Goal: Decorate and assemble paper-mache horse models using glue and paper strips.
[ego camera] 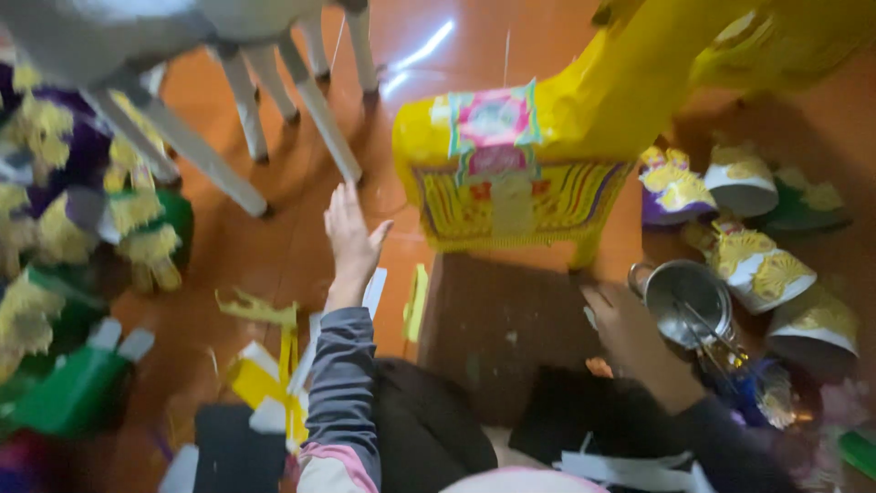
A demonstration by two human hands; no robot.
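Note:
My left hand [349, 239] is stretched forward over the orange floor, fingers apart and empty, a little left of a big yellow paper horse figure [547, 137] with a pink and green patterned saddle. My right hand [630, 333] rests low over a dark brown board [497, 319], beside a small metal pot [686, 297]; the blur hides whether it holds anything. Yellow and white paper scraps [274, 365] lie on the floor near my left arm.
White plastic chair legs [228, 137] stand at the top left. A pile of purple, green and gold paper decorations [73, 237] fills the left side. Several white and gold paper cups [757, 256] lie at the right.

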